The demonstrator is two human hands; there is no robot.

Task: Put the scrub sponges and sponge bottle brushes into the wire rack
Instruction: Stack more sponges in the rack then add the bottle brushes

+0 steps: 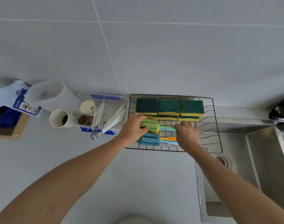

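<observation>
A pale grey counter runs under a wall of large grey tiles with thin white joints. Far left of the hands, a wooden board is cut off by the frame edge, with a blue thing on it too dark to identify and a printed white bag above it. Nearer sit a translucent jug, a white cup with something dark inside, and a clear tub holding small cups, white strips and metal tongs.

Just beside the tub lies the black wire rack, its right part hanging over the steel sink. Beyond the hands, scrub sponges stand along the rack's far side, green faces up, with more half hidden beneath them. The left hand is curled over the green head of a brush inside the rack; a blue brush lies just nearer, free of that hand. The right hand lies fingers-down over the thin handles, hiding their ends, and whether it pinches one is unclear. An orange handle shows between the hands; its head is hidden.

Far right, a dark object and the tap base are blurred and cut off
</observation>
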